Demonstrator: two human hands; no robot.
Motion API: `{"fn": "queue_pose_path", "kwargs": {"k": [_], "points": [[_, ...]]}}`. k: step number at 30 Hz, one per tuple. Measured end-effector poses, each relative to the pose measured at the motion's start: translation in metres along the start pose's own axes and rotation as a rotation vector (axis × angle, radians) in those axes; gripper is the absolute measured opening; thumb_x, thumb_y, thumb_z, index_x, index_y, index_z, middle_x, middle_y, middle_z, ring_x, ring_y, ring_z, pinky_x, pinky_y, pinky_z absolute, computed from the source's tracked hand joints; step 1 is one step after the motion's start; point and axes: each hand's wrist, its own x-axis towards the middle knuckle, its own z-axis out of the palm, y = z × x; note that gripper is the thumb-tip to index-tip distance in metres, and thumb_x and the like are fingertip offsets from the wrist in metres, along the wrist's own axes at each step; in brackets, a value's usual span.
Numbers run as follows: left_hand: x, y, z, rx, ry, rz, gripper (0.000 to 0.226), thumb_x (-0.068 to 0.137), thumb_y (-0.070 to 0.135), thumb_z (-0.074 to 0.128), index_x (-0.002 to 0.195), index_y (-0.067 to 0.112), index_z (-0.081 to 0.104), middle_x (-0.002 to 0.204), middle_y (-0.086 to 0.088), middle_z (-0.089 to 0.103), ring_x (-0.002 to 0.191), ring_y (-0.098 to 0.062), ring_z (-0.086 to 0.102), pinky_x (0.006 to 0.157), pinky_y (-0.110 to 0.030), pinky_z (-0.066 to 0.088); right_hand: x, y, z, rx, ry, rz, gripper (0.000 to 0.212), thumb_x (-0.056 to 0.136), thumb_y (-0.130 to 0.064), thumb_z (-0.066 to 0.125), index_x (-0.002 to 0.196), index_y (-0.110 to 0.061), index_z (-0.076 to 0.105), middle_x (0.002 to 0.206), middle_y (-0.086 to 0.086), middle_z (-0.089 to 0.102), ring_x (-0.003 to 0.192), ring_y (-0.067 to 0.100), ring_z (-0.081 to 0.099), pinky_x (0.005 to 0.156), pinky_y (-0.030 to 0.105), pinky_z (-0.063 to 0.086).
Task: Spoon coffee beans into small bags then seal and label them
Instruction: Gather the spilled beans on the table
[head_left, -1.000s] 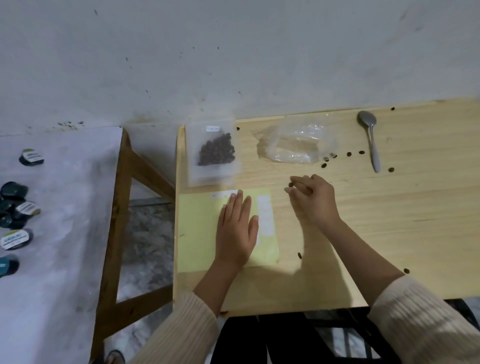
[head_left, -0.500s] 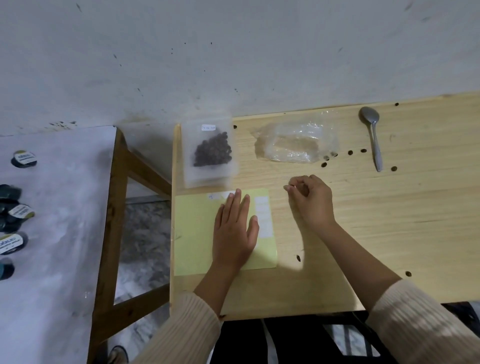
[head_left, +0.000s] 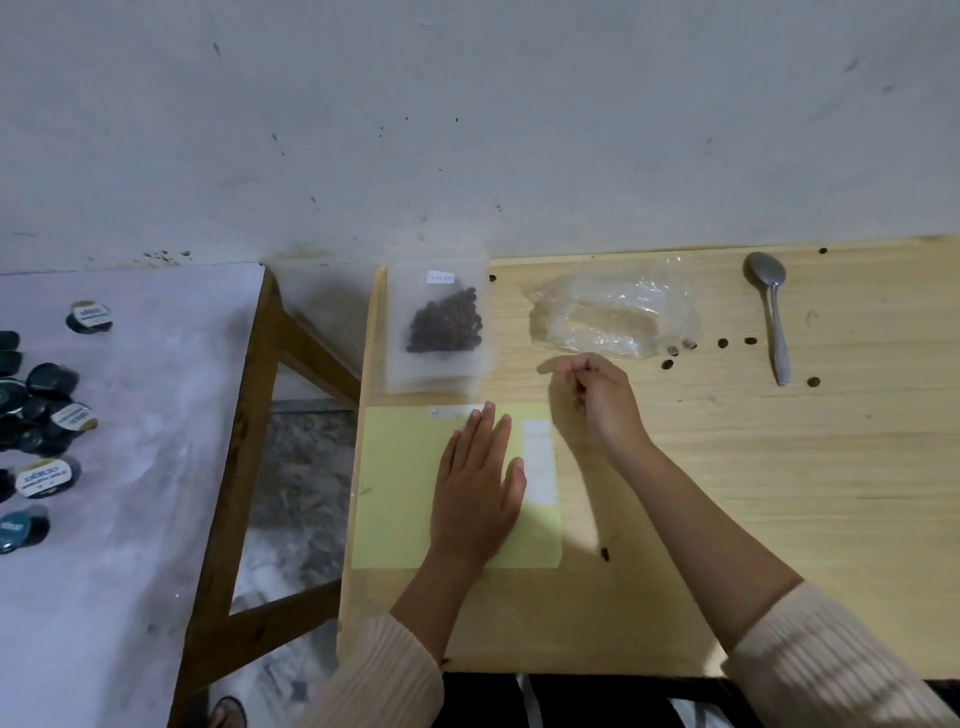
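Observation:
A small frosted bag (head_left: 441, 325) holding coffee beans lies at the table's far left corner, with a white label near its top. Below it lies a yellow label sheet (head_left: 397, 483) with white stickers along its right side. My left hand (head_left: 480, 483) presses flat on that sheet, fingers spread. My right hand (head_left: 597, 392) hovers just right of the sheet's top corner, fingertips pinched together; whether a label is between them is too small to tell. A crumpled clear plastic bag (head_left: 613, 317) lies behind that hand. A metal spoon (head_left: 774, 317) rests further right.
Several loose coffee beans (head_left: 722, 343) are scattered on the wooden table (head_left: 779, 493) between the plastic bag and spoon, one near my right forearm. To the left, across a gap, a white surface (head_left: 130, 467) carries several dark round capsules (head_left: 41, 384). A wall stands right behind the table.
My right hand has lifted a little and its fingertips now point left, pinched. The left hand stays flat on the sheet. The view has shifted slightly.

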Motion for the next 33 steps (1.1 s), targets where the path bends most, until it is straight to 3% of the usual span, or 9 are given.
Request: {"fn": "queue_pose_path", "kwargs": {"k": [2, 4, 6, 9, 13, 15, 20, 27, 33], "points": [[0.0, -0.002, 0.001, -0.031, 0.036, -0.036, 0.051, 0.093, 0.031, 0.037, 0.139, 0.009, 0.04, 0.147, -0.01, 0.038, 0.138, -0.016, 0.026, 0.111, -0.028, 0.02, 0.016, -0.011, 0.007, 0.0, -0.028, 0.009, 0.037, 0.088, 0.001, 0.032, 0.082, -0.004, 0.068, 0.065, -0.014, 0.06, 0.056, -0.001, 0.041, 0.055, 0.013, 0.031], [0.001, -0.004, 0.001, -0.051, 0.093, -0.112, 0.05, 0.093, 0.03, 0.038, 0.137, 0.006, 0.041, 0.145, -0.013, 0.041, 0.136, -0.019, 0.029, 0.11, -0.03, 0.022, 0.031, -0.018, 0.016, -0.046, -0.043, 0.009, 0.034, 0.09, -0.003, 0.036, 0.091, -0.002, 0.069, 0.067, -0.02, 0.061, 0.064, -0.004, 0.047, 0.06, 0.012, 0.034], [0.003, -0.003, 0.001, -0.05, 0.144, -0.2, 0.05, 0.093, 0.03, 0.039, 0.136, 0.005, 0.043, 0.143, -0.015, 0.042, 0.135, -0.021, 0.031, 0.109, -0.033, 0.023, 0.042, -0.022, 0.022, -0.137, 0.016, -0.019, 0.029, 0.091, -0.005, 0.041, 0.102, -0.004, 0.067, 0.086, -0.008, 0.062, 0.07, -0.002, 0.05, 0.061, 0.006, 0.038], [0.006, 0.0, 0.001, -0.037, 0.169, -0.263, 0.052, 0.093, 0.032, 0.038, 0.138, 0.005, 0.04, 0.144, -0.014, 0.041, 0.135, -0.022, 0.03, 0.11, -0.038, 0.024, 0.058, -0.026, 0.024, -0.316, 0.143, -0.187, 0.029, 0.09, -0.003, 0.045, 0.113, -0.004, 0.062, 0.079, -0.002, 0.052, 0.065, 0.003, 0.045, 0.063, 0.004, 0.037], [0.008, 0.001, 0.002, 0.026, 0.128, -0.308, 0.058, 0.094, 0.039, 0.031, 0.141, 0.005, 0.034, 0.147, -0.014, 0.037, 0.138, -0.021, 0.024, 0.113, -0.037, 0.017, 0.073, -0.034, 0.041, -0.488, 0.006, -0.368, 0.032, 0.089, -0.004, 0.049, 0.119, -0.005, 0.061, 0.09, 0.005, 0.05, 0.069, 0.006, 0.044, 0.069, 0.009, 0.032], [0.009, 0.001, 0.002, 0.052, 0.112, -0.322, 0.06, 0.096, 0.044, 0.024, 0.143, 0.007, 0.03, 0.149, -0.012, 0.033, 0.14, -0.02, 0.021, 0.115, -0.035, 0.012, 0.084, -0.037, 0.052, -0.535, -0.045, -0.404, 0.032, 0.09, -0.007, 0.05, 0.12, -0.006, 0.061, 0.094, 0.01, 0.053, 0.081, 0.014, 0.049, 0.074, 0.013, 0.032], [0.009, 0.001, 0.004, 0.059, 0.099, -0.333, 0.061, 0.093, 0.042, 0.032, 0.145, 0.009, 0.028, 0.152, -0.009, 0.03, 0.142, -0.018, 0.019, 0.116, -0.035, 0.01, 0.112, -0.037, 0.061, -0.7, -0.09, -0.458, 0.032, 0.089, -0.01, 0.052, 0.119, -0.009, 0.063, 0.11, 0.019, 0.057, 0.104, 0.032, 0.053, 0.089, 0.031, 0.042], [0.009, 0.002, 0.003, 0.05, 0.107, -0.347, 0.06, 0.093, 0.041, 0.034, 0.144, 0.009, 0.03, 0.152, -0.008, 0.029, 0.142, -0.016, 0.016, 0.116, -0.035, 0.012, 0.123, -0.037, 0.065, -0.754, -0.079, -0.487, 0.029, 0.091, -0.02, 0.054, 0.117, -0.015, 0.066, 0.106, 0.016, 0.056, 0.099, 0.03, 0.054, 0.088, 0.03, 0.044], [0.009, 0.002, 0.003, 0.047, 0.118, -0.339, 0.06, 0.092, 0.04, 0.035, 0.143, 0.009, 0.032, 0.151, -0.008, 0.029, 0.142, -0.017, 0.018, 0.116, -0.035, 0.014, 0.121, -0.033, 0.066, -0.689, -0.034, -0.519, 0.021, 0.09, -0.018, 0.056, 0.102, -0.009, 0.071, 0.1, 0.014, 0.059, 0.092, 0.03, 0.057, 0.083, 0.036, 0.047]]}}
